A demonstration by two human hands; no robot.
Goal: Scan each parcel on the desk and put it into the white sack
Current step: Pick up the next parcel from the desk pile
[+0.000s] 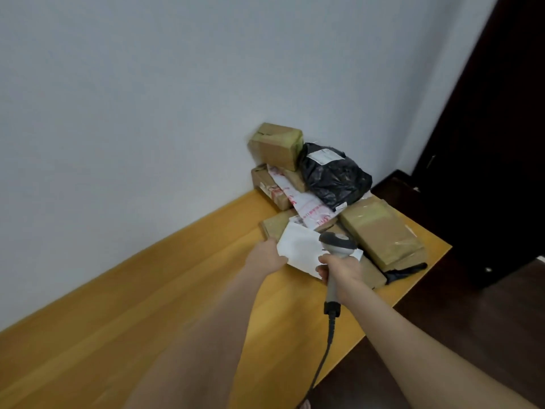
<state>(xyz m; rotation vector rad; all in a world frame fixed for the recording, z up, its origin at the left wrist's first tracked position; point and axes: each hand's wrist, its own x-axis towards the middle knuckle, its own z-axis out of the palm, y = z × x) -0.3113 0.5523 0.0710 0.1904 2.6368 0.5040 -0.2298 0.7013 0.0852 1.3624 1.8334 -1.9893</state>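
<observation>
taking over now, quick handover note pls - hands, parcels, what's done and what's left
Left hand holds the white parcel by its edge.
Right hand grips the scanner, head over that parcel.
Piled on the desk by the wall: brown box, black bag, others.
White sack not in view, so the count done is unknown.
Left: scan and sack this one, then the pile.

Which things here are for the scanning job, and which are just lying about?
For the job: scanner in the right hand; white parcel held by the left hand; black bag parcel; red-printed mailer; brown boxes; desk.

Just there: wall; dark door; black object at the desk's edge, unclear what it is.
</observation>
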